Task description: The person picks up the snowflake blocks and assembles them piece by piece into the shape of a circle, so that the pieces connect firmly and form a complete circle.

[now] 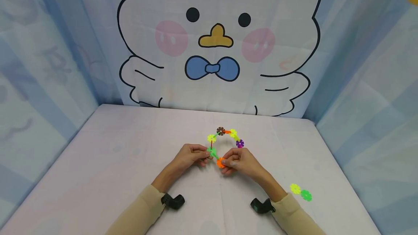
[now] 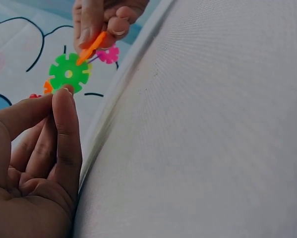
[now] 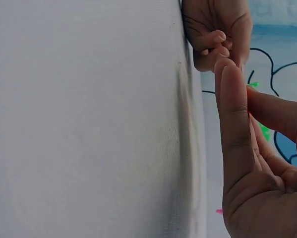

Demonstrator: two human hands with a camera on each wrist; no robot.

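Note:
A loop of notched plastic snowflake discs is held up over the table. Its left side has a yellow disc [image 1: 211, 138], its far side a brown disc [image 1: 220, 131], and its right side a purple disc [image 1: 240, 143]. My left hand [image 1: 191, 154] pinches a green disc [image 2: 64, 69] between thumb and forefinger. An orange disc [image 1: 220, 163] is pinched by my right hand [image 1: 243, 161]; in the left wrist view it stands edge-on against the green one's notched rim. Whether the loop joins on the right side is hidden behind my right fingers.
Toward the right of the pale tabletop [image 1: 130, 162] lie a loose yellow disc [image 1: 295, 189] and a green disc [image 1: 306, 195], side by side. A printed cartoon curtain [image 1: 212, 93] hangs behind the table, with more curtains at both sides.

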